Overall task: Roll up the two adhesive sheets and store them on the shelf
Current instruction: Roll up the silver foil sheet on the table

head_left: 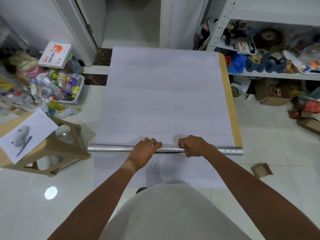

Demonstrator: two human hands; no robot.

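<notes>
A long white adhesive sheet (pixel 155 94) with grey numbers lies flat on the floor, running away from me. Its near part is wound into a silver roll (pixel 110 147) lying crosswise. My left hand (pixel 144 151) rests on top of the roll, fingers reaching over it onto the flat sheet. My right hand (pixel 194 146) grips the roll just to the right, fingers curled round it. A second white sheet (pixel 173 172) lies flat under the roll, nearer to me. A tan sheet edge (pixel 232 104) shows along the right side. The white metal shelf (pixel 270 76) stands at the right, packed with clutter.
A beige plastic stool (pixel 57 144) with a printed paper (pixel 27 134) stands at the left. Behind it is a bin of plastic bottles (pixel 69 87) and a white box (pixel 55 55). Cardboard boxes (pixel 275 96) sit under the shelf; a small cardboard piece (pixel 261 170) lies on the tiles.
</notes>
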